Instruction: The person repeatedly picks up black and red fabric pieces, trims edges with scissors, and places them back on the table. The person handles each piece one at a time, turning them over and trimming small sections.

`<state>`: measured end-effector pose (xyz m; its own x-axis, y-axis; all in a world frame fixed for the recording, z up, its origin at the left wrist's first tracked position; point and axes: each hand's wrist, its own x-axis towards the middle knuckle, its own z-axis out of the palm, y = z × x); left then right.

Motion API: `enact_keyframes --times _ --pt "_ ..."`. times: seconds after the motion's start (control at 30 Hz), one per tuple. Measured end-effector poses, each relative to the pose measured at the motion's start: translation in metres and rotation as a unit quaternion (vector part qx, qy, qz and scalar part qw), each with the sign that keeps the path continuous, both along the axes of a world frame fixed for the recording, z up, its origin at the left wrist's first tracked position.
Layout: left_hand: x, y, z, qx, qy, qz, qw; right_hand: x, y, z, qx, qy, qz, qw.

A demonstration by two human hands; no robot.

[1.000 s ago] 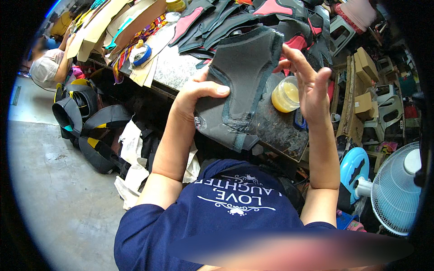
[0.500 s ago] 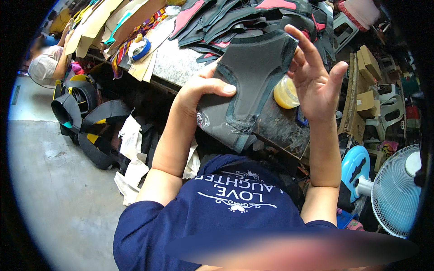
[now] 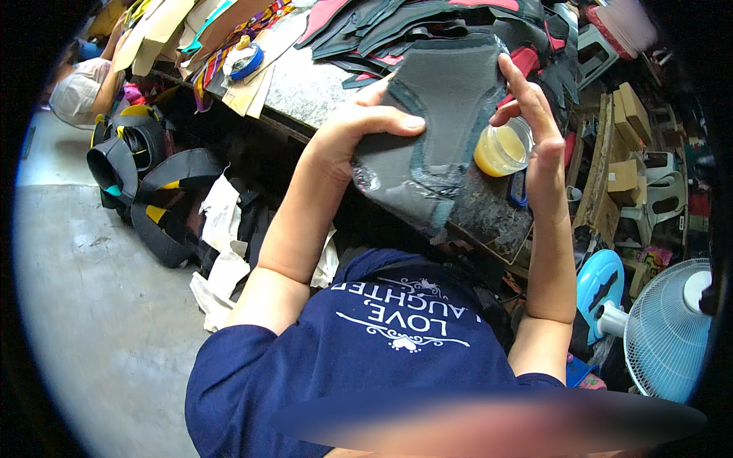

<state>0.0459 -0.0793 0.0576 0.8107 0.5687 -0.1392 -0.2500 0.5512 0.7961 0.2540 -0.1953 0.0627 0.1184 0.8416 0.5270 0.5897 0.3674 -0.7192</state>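
A dark grey shaped panel (image 3: 450,91), with darker, partly shiny bands along its edges, is held tilted above the near edge of the table. My left hand (image 3: 363,130) grips its left side, thumb flat on top and the other fingers mostly hidden behind. At the panel's upper right corner is my right hand (image 3: 538,122), its index fingertip at the edge, its other fingers bent and apart, gripping nothing that I can see. Between the panel and my right wrist stands a clear tub (image 3: 504,149) of yellowish contents. A blue-rimmed loop (image 3: 518,189) lies beside it.
Stacked black and pink cut pieces (image 3: 397,27) cover the far table. A blue tape roll (image 3: 247,62) sits by cardboard sheets at the left. Black and yellow strips (image 3: 164,198) lie below. A fan (image 3: 668,328) stands at the right; another person (image 3: 84,91) is at far left.
The panel and my left hand have shifted slightly right and up in the picture. My right hand has turned, its raised fingers bending in toward the panel's corner.
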Motion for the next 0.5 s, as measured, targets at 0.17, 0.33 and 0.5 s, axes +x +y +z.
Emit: enact_keyframes --times 0.17,0.33,0.5 --pt "0.003 0.014 -0.006 0.026 -0.014 -0.034 0.999 -0.012 -0.004 -0.017 -0.053 -0.021 0.071 0.996" --pt "0.009 0.021 -0.012 -0.037 -0.068 0.082 0.994 -0.035 -0.005 -0.025 -0.093 0.277 0.149 0.945" --pt "0.016 0.054 -0.006 -0.058 -0.203 0.154 0.965 -0.043 -0.025 -0.013 -0.165 0.226 0.133 0.951"
